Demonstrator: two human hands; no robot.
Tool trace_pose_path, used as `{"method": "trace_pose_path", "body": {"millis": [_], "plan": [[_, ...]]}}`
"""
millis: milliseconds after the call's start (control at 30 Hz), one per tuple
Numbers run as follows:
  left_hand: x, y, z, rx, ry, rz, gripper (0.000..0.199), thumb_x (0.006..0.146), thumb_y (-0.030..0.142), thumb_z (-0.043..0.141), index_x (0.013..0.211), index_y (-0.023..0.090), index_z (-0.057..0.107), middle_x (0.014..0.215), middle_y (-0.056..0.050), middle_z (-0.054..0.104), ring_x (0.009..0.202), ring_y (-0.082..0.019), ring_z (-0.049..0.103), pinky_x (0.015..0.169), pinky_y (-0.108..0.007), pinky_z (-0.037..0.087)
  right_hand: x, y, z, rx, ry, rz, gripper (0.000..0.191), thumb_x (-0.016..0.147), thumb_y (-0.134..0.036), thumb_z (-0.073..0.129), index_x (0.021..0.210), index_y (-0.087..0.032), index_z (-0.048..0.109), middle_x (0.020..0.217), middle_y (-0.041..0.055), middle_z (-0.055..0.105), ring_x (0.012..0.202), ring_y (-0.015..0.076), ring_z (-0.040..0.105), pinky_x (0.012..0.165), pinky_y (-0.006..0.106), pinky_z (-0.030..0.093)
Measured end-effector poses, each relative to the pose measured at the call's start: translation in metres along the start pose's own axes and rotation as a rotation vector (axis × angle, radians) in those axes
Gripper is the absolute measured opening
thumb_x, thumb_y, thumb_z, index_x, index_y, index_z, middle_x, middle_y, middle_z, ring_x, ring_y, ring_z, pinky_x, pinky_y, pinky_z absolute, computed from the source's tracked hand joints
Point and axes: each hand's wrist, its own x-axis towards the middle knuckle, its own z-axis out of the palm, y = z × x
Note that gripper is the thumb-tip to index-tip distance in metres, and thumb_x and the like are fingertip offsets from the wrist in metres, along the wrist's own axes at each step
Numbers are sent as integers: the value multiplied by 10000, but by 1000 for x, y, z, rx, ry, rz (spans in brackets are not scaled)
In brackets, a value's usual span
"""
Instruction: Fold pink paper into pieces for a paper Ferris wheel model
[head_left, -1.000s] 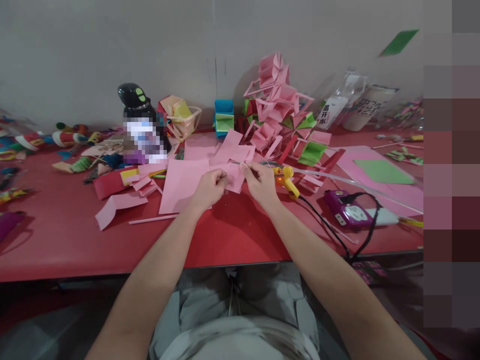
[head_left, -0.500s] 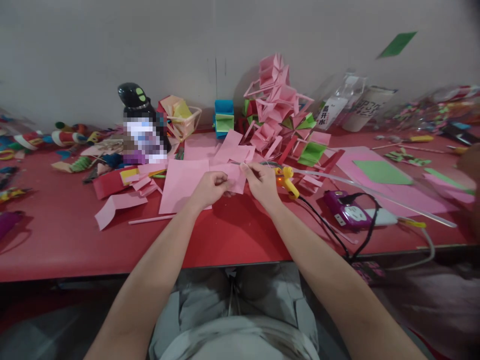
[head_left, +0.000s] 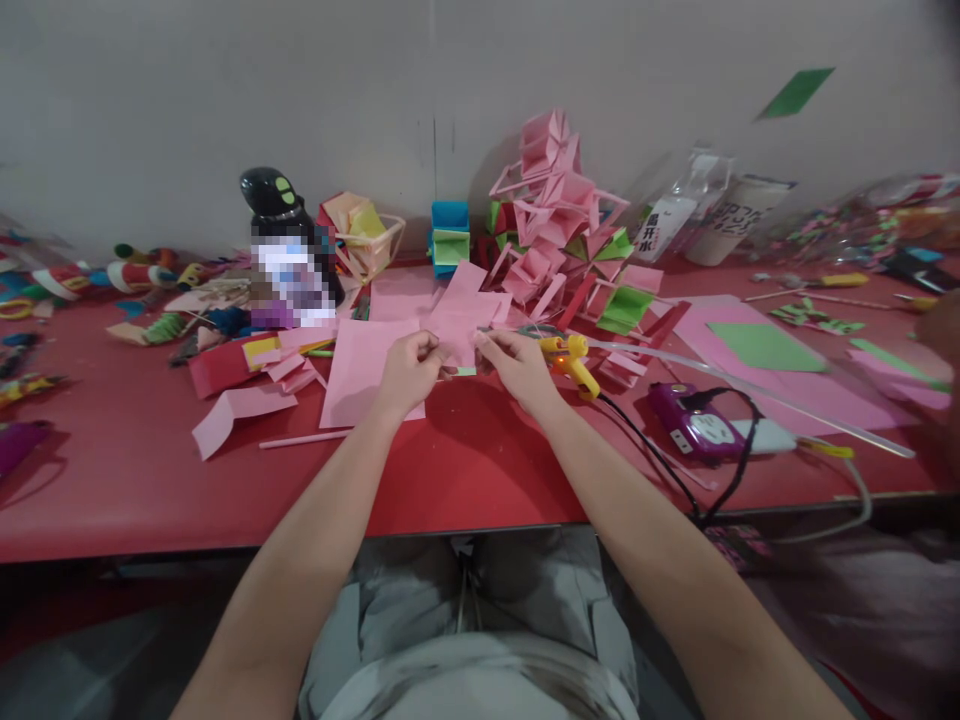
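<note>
Between my two hands is a small pink paper piece, with a sliver of green at its lower edge. My left hand pinches its left side, fingers curled. On its right side my right hand is closed on it with thumb and fingertips. Beneath and behind lie larger pink sheets on the red table. A yellow glue gun with a small orange light rests just right of my right hand.
Folded pink paper shapes are piled against the wall. A black bottle-like object stands back left. Right of the glue gun are a purple power box, black cable, a long clear stick and a green sheet.
The pink piece between my hands has turned, and a green edge now shows below it. My right hand has shifted slightly left; my left hand has moved a little.
</note>
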Motion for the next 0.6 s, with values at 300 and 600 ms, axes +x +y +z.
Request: {"method": "trace_pose_path", "body": {"millis": [300,600], "plan": [[2,-1,-2,-57,-34,58,373,822,468,692,640,182,535,563,34,492,537,-108,518,548,-244,490,-1,6,-2,-170,-48,-92,415,926,-524,563,666,-202,523,573,-21,540,536,115,482,560,275,396],[4,-7,-9,103,96,115,382,826,506,684,653,187,565,559,15,538,531,-130,522,542,-259,420,-5,-1,7,-32,-156,55,443,828,-602,667,676,-209,529,582,-8,612,543,136,583,555,283,487]]}}
